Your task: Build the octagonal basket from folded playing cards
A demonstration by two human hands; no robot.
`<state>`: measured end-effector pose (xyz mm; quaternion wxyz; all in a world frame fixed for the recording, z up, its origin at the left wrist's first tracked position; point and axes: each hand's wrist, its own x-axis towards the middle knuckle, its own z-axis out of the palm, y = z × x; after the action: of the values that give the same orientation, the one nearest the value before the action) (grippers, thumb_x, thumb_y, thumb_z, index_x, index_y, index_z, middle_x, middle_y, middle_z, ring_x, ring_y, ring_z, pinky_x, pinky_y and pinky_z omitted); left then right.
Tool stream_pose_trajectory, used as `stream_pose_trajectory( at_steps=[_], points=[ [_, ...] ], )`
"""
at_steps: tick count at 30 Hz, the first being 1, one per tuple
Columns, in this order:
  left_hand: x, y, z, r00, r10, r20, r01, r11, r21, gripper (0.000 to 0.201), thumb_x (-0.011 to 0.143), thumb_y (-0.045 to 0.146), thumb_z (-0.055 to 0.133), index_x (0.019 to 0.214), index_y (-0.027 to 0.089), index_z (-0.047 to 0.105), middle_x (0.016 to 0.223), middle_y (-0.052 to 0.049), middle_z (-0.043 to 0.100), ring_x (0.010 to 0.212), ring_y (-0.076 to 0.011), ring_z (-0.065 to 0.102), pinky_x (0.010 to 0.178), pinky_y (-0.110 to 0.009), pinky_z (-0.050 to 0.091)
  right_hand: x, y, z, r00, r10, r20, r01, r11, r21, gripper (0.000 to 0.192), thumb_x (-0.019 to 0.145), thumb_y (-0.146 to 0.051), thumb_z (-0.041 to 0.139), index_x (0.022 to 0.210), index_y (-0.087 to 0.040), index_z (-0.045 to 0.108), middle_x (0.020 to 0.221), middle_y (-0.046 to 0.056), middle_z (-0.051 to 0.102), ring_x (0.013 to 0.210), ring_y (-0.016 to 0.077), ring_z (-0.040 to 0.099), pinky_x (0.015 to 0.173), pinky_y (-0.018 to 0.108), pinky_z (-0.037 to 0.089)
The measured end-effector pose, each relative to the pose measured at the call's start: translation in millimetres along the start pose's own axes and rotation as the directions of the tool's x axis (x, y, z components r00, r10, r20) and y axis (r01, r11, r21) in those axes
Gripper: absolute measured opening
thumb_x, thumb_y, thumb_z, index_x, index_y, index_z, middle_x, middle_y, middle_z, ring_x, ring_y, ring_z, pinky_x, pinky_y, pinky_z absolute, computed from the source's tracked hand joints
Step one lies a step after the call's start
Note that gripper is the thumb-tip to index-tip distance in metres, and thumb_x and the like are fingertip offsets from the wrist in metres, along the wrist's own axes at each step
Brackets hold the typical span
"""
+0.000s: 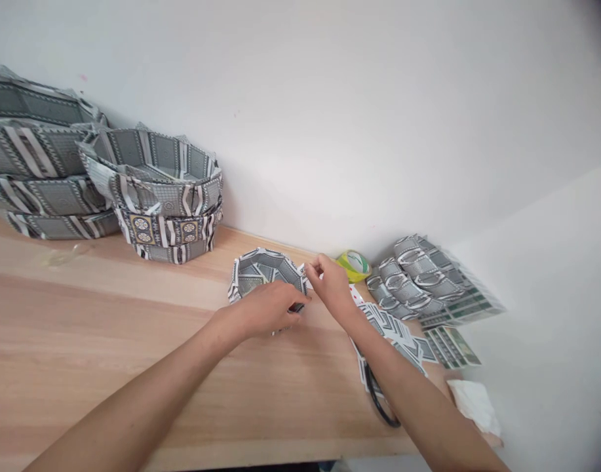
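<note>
A small round bowl [241, 269] made of folded grey-patterned playing cards sits on the wooden table, with some loose cards lying inside it. My left hand [273, 307] reaches over its near right side, fingers curled and closed on the rim. Just right of the bowl, my right hand [330, 282] is closed in a pinch. A small white-edged piece, apparently a folded playing card [304, 270], shows at the right fingertips, close to the bowl's wall. The ends of my left fingers are partly hidden.
Taller card baskets [167, 196] stand at the back left against the wall. On the right are a yellow-green tape roll [354, 264], bundled folded cards [418, 275], spread cards [393, 331], a black curved handle [379, 400] and a white tissue [474, 403].
</note>
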<state>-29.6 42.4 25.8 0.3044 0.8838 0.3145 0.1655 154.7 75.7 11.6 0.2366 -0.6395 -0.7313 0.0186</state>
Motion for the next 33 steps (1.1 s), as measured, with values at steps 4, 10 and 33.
stream_pose_trajectory(
  at_steps=[4, 10, 33],
  points=[
    [0.9, -2.0, 1.9, 1.000, 0.003, -0.001, -0.003, 1.000, -0.012, 0.010, 0.071, 0.012, 0.049, 0.063, 0.018, 0.045, 0.063, 0.003, 0.051, 0.059, -0.0120, 0.045, 0.055, -0.023, 0.027, 10.6, 4.3, -11.2, 0.993, -0.027, 0.114, 0.030, 0.999, -0.029, 0.019, 0.083, -0.030, 0.055, 0.066, -0.020, 0.053, 0.059, -0.002, 0.061, 0.055, 0.0125, 0.052, 0.055, 0.023, 0.031],
    [0.4, -2.0, 2.2, 1.000, 0.003, -0.005, -0.003, 1.000, -0.006, 0.010, 0.070, 0.012, 0.047, 0.063, 0.019, 0.044, 0.061, 0.002, 0.051, 0.057, -0.0124, 0.044, 0.054, -0.024, 0.027, 10.5, -1.6, -14.0, 0.993, -0.056, 0.105, 0.065, 0.994, -0.091, 0.015, 0.080, -0.026, 0.054, 0.066, -0.020, 0.053, 0.060, -0.001, 0.061, 0.055, 0.0131, 0.052, 0.054, 0.023, 0.029],
    [2.3, -7.9, 1.2, 1.000, 0.002, -0.026, -0.003, 0.999, -0.038, 0.010, 0.081, 0.018, 0.053, 0.074, 0.019, 0.061, 0.073, -0.001, 0.066, 0.069, -0.0152, 0.058, 0.061, -0.024, 0.036, 9.1, 0.8, -1.5, 0.995, -0.074, 0.060, 0.076, 0.996, -0.041, 0.017, 0.083, -0.027, 0.050, 0.067, -0.021, 0.051, 0.057, -0.003, 0.055, 0.053, 0.0123, 0.048, 0.053, 0.023, 0.029]
  ],
)
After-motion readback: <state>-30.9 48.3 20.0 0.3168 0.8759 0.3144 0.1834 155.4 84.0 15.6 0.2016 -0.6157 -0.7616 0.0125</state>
